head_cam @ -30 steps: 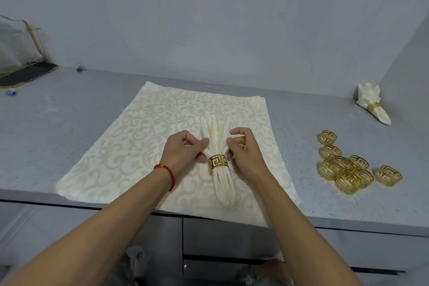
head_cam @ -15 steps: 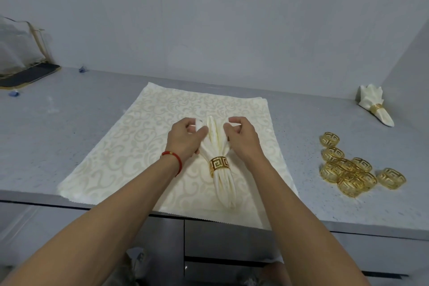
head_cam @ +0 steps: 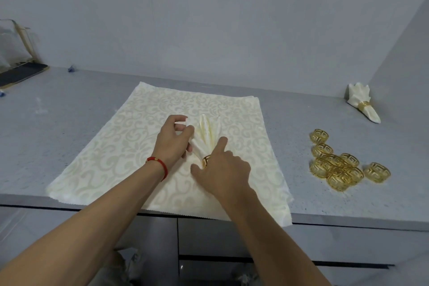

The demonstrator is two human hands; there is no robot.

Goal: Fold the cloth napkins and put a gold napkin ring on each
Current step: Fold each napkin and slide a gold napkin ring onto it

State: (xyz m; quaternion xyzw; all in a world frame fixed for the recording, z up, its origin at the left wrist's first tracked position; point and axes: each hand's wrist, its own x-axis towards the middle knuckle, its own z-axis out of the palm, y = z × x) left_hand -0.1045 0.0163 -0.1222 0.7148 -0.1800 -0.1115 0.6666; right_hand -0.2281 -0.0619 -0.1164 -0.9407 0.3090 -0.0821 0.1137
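Right now the folded napkin (head_cam: 205, 134) lies on the stack of flat napkins (head_cam: 130, 137) at the middle of the counter (head_cam: 313, 109), close to its front edge, with a gold ring (head_cam: 206, 160) already round its waist. Fanning the pleats looks like the step in hand; to do it well, the ring should be pinned firmly so it does not slide while each pleat is drawn outward evenly, gently enough that the folds beneath do not pull loose. The left hand (head_cam: 173, 140) pinches the leftmost pleat between thumb and curled fingers, wrist bent, forearm coming in from the front left. The right hand (head_cam: 222, 169) rests over the ring and lower half of the napkin, forefinger stretched along the right pleat, thumb beside the ring; whether it grips the ring or only presses it I cannot tell. Spare rings (head_cam: 339, 167) are heaped toward the counter's right side, and a finished napkin (head_cam: 362, 104) lies in the far right corner.
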